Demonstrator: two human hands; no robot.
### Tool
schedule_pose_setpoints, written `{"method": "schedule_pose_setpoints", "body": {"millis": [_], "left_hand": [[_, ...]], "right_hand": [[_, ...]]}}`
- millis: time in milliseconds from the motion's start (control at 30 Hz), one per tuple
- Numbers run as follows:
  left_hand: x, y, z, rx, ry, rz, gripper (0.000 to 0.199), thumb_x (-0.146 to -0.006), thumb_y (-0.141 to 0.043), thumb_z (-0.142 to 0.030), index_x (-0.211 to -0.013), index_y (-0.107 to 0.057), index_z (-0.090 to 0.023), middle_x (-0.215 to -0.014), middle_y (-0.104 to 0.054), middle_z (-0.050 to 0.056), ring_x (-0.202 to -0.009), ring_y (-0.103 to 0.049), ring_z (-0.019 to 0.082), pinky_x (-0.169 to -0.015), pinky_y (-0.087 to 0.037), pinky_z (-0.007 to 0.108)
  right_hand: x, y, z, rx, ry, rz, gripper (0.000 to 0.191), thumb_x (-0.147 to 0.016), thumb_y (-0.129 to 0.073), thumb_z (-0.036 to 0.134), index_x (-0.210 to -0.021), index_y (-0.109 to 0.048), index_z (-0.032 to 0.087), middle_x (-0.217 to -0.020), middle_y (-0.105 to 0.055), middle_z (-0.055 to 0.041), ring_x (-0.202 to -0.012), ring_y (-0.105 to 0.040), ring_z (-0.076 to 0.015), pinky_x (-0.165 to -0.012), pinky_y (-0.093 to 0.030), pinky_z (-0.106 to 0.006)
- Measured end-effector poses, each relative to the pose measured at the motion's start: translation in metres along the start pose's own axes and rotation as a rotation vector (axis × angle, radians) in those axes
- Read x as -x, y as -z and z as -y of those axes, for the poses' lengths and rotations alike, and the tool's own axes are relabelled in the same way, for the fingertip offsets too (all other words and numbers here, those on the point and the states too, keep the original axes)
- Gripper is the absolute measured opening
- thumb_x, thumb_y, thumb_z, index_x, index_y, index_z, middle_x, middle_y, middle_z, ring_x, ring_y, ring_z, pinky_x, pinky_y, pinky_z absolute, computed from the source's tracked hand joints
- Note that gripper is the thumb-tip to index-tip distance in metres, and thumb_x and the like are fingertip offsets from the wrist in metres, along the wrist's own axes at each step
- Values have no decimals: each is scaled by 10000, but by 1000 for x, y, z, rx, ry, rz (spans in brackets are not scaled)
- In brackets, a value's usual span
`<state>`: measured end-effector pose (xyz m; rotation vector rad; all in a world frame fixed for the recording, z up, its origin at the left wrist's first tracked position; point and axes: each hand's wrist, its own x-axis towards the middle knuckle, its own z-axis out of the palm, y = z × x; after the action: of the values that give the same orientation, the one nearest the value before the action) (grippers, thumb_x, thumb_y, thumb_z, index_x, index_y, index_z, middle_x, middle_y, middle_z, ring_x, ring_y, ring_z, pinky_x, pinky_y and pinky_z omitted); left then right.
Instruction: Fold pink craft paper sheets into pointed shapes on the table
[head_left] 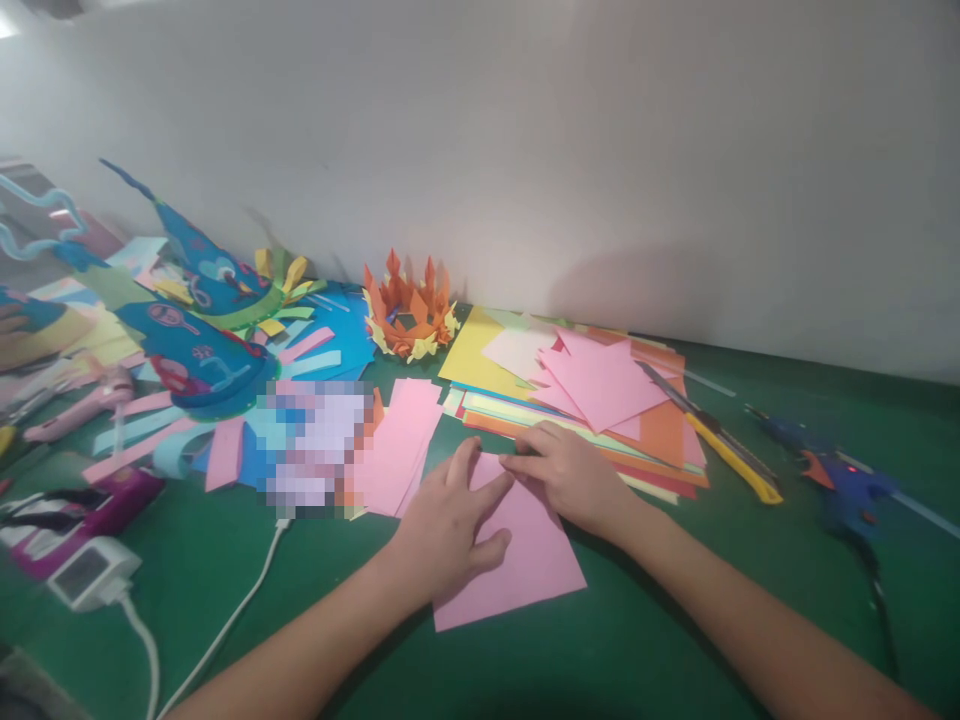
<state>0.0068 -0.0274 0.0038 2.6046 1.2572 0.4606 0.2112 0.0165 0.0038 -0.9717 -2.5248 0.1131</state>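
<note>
A sheet of pink paper (517,560) lies on the green table in front of me. My left hand (454,515) rests over its left side, index finger and thumb spread apart on the sheet. At the top edge of the same sheet, my right hand (566,475) has its fingers bent together, tips pressed on the paper close to my left index finger. The undersides of both hands are hidden. Left of my left hand is a small stack of pink paper pieces (397,445). Beyond my right hand sits a pile of coloured paper with pink sheets (607,380) on top.
At right lie a yellow utility knife (724,450) and a blue glue gun (855,485). An orange paper crown (409,310) stands near the wall. Blue cone hats (202,345), a pink glue gun (90,405), a white power strip (94,575) and a person's hand (19,335) are at left.
</note>
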Motion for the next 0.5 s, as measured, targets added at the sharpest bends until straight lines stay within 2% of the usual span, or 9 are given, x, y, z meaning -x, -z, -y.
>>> {"method": "schedule_pose_setpoints", "body": {"millis": [100, 233, 333, 433, 500], "left_hand": [[0, 0, 0, -24, -4, 2, 497, -766, -576, -326, -1247, -499, -228, -1354, -282, 166, -1090, -462, 335, -826, -463, 480], [-1, 3, -2, -30, -27, 42, 479, -782, -570, -329, -1238, -506, -201, -1211, -448, 132, -1001, -487, 285, -852, -457, 446], [-2, 4, -4, -24, -34, 52, 466, -798, -556, -333, -1238, -504, -189, -1134, -501, 118, -1026, -480, 286, -871, -451, 437], [-1, 3, -4, -33, -40, 38, 463, -817, -542, -336, -1255, -492, -196, -1176, -496, 123, -1152, -425, 313, -927, -421, 463], [1, 1, -4, -40, -28, 38, 460, -825, -535, -342, -1263, -488, -211, -1179, -490, 122, -1161, -423, 316, -924, -423, 473]], "right_hand": [[5, 6, -9, -15, 13, -32, 312, -897, -431, 120, -780, -715, 178, -730, -555, -63, -724, -443, -182, -626, -369, -311], [12, 10, -19, -30, 36, -68, 402, -842, -355, -13, -713, -694, 161, -712, -573, -70, -712, -440, -179, -622, -383, -303], [13, 10, -21, -28, 64, -80, 386, -838, -360, -15, -718, -685, 157, -724, -595, -72, -710, -445, -181, -644, -396, -314], [11, 8, -16, -39, 37, -93, 376, -860, -354, 15, -722, -673, 161, -739, -599, -72, -728, -461, -185, -669, -403, -324], [7, 5, -10, -69, 3, -88, 325, -892, -382, 80, -793, -678, 168, -786, -602, -72, -750, -479, -186, -689, -405, -330]]}}
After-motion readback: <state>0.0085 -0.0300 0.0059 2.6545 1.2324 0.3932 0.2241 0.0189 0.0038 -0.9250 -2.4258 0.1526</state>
